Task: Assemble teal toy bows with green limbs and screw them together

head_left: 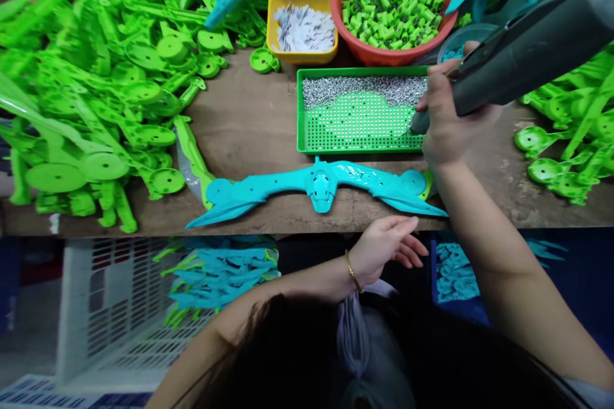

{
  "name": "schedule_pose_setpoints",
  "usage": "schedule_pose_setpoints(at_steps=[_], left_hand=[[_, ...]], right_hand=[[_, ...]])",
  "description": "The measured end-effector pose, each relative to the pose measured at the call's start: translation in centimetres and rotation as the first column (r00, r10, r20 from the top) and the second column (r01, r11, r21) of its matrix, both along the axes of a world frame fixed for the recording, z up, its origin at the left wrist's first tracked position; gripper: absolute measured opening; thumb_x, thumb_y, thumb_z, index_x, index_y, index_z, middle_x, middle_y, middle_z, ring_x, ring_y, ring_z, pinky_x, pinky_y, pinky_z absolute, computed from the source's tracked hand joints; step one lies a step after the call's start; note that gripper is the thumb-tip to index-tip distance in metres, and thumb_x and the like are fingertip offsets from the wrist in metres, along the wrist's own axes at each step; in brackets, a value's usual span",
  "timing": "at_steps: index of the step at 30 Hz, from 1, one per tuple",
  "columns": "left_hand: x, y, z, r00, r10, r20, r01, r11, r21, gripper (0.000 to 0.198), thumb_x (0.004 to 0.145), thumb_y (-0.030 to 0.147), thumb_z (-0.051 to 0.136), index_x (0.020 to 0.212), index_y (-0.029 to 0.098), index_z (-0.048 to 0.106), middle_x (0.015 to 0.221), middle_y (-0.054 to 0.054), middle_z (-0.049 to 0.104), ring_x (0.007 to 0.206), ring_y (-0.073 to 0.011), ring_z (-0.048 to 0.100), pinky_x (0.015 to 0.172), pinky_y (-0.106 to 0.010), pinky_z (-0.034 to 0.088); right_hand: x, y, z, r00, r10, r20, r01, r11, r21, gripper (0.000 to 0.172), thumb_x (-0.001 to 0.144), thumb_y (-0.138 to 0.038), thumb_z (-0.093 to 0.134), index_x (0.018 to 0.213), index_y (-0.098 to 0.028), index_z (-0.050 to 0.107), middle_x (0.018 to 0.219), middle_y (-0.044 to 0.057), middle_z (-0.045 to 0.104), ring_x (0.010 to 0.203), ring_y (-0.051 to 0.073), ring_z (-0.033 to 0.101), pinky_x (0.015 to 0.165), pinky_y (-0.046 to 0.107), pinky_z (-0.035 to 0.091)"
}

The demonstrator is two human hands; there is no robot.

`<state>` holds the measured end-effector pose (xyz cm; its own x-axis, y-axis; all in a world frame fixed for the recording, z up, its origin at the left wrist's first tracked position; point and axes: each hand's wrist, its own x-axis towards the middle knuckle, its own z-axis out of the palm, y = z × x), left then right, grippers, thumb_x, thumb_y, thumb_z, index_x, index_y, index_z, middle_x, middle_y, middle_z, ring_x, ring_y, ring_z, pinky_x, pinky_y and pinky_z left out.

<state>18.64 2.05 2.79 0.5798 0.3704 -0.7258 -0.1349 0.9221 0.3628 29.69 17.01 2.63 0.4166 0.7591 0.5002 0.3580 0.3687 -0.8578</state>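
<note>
My right hand [446,118] grips a grey electric screwdriver [532,45], its tip down over the right part of a green perforated tray [355,148]. Small silver screws [330,88] are heaped along the tray's far side. In front of the tray lies a turquoise bow-shaped plastic part [281,184], with a lime green limb [192,153] sticking out at its left end and some green at its right end. My left hand [388,246], a gold bracelet at the wrist, hovers by the table's near edge, below the bow's right half. Its fingers are loosely spread and hold nothing.
Lime green plastic parts [100,77] pile up on the left, more [566,134] on the right. Behind the tray stand a yellow box [273,45] of white paper pieces and a red bowl [338,6] of green cylinders. Below the table edge sits a white crate [77,307].
</note>
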Motion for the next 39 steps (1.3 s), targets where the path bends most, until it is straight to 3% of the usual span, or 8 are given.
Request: schedule_pose_setpoints(at_steps=[5, 15, 19, 23, 26, 31, 35, 39], left_hand=[[1.0, -0.1, 0.4, 0.997, 0.082, -0.001, -0.082, 0.997, -0.013, 0.024, 0.093, 0.038, 0.051, 0.096, 0.014, 0.054, 0.063, -0.003, 0.068, 0.048, -0.0106, 0.063, 0.047, -0.017, 0.045], [1.7, 0.3, -0.4, 0.975, 0.219, -0.016, -0.218, 0.974, 0.058, 0.032, 0.093, 0.039, 0.054, 0.076, 0.012, 0.054, 0.061, -0.005, 0.067, 0.048, -0.01, 0.063, 0.048, -0.017, 0.047], [2.1, 0.3, -0.8, 0.966, 0.258, -0.029, -0.256, 0.965, 0.05, 0.031, 0.095, 0.035, 0.052, 0.075, 0.012, 0.055, 0.061, -0.004, 0.067, 0.05, -0.0106, 0.064, 0.05, -0.018, 0.048], [2.3, 0.1, -1.1, 0.96, 0.281, -0.008, -0.28, 0.957, 0.073, 0.033, 0.095, 0.035, 0.053, 0.073, 0.011, 0.058, 0.062, -0.004, 0.067, 0.052, -0.0096, 0.064, 0.052, -0.018, 0.048], [2.5, 0.1, -1.0, 0.954, 0.3, -0.016, -0.297, 0.951, 0.085, 0.036, 0.089, 0.041, 0.062, 0.071, 0.011, 0.058, 0.061, -0.003, 0.066, 0.052, -0.0088, 0.063, 0.051, -0.017, 0.046], [2.6, 0.1, -0.9, 0.953, 0.299, -0.053, -0.292, 0.95, 0.113, 0.038, 0.084, 0.044, 0.067, 0.066, 0.012, 0.055, 0.054, 0.0, 0.061, 0.044, -0.0059, 0.056, 0.045, -0.016, 0.038], [2.7, 0.1, -0.9, 0.949, 0.307, -0.067, -0.298, 0.947, 0.121, 0.037, 0.09, 0.039, 0.06, 0.064, 0.013, 0.052, 0.052, 0.001, 0.059, 0.041, -0.0043, 0.052, 0.044, -0.015, 0.036], [2.8, 0.1, -0.7, 0.937, 0.341, -0.072, -0.333, 0.937, 0.105, 0.037, 0.085, 0.042, 0.066, 0.067, 0.013, 0.053, 0.048, 0.004, 0.054, 0.038, -0.003, 0.046, 0.042, -0.015, 0.03]], right_hand=[[0.0, 0.2, 0.1, 0.989, 0.053, -0.14, -0.038, 0.994, 0.105, 0.038, 0.073, -0.061, 0.068, 0.08, -0.026, 0.056, 0.076, -0.002, 0.064, 0.061, 0.014, 0.062, 0.064, 0.035, 0.057], [0.1, 0.3, -1.2, 0.966, 0.101, -0.237, -0.05, 0.976, 0.212, 0.028, 0.071, -0.047, 0.074, 0.078, -0.023, 0.062, 0.069, -0.006, 0.065, 0.049, 0.009, 0.057, 0.054, 0.026, 0.055], [0.5, 0.0, 0.5, 0.957, 0.163, -0.239, -0.092, 0.954, 0.284, 0.022, 0.072, -0.039, 0.075, 0.083, -0.023, 0.063, 0.076, -0.006, 0.068, 0.048, 0.007, 0.057, 0.05, 0.024, 0.052], [1.7, -3.6, 4.2, 0.922, 0.239, -0.306, -0.095, 0.903, 0.418, 0.019, 0.077, -0.028, 0.073, 0.095, -0.028, 0.067, 0.083, -0.005, 0.069, 0.046, 0.006, 0.056, 0.043, 0.021, 0.045], [2.5, -8.0, 5.6, 0.917, 0.263, -0.3, -0.139, 0.915, 0.38, 0.027, 0.079, -0.028, 0.071, 0.106, -0.032, 0.067, 0.085, -0.004, 0.068, 0.047, 0.006, 0.056, 0.043, 0.022, 0.045], [2.9, -13.0, 4.0, 0.953, 0.219, -0.211, -0.176, 0.963, 0.204, 0.035, 0.077, -0.032, 0.072, 0.11, -0.033, 0.062, 0.09, -0.006, 0.067, 0.053, 0.007, 0.059, 0.05, 0.023, 0.052], [2.9, -13.5, 2.6, 0.963, 0.182, -0.199, -0.142, 0.97, 0.198, 0.033, 0.079, -0.032, 0.07, 0.111, -0.034, 0.061, 0.09, -0.004, 0.065, 0.054, 0.006, 0.057, 0.051, 0.022, 0.052], [3.0, -13.4, 2.1, 0.947, 0.243, -0.21, -0.206, 0.961, 0.185, 0.035, 0.078, -0.03, 0.071, 0.111, -0.034, 0.061, 0.087, -0.005, 0.063, 0.053, 0.006, 0.057, 0.049, 0.021, 0.052]])
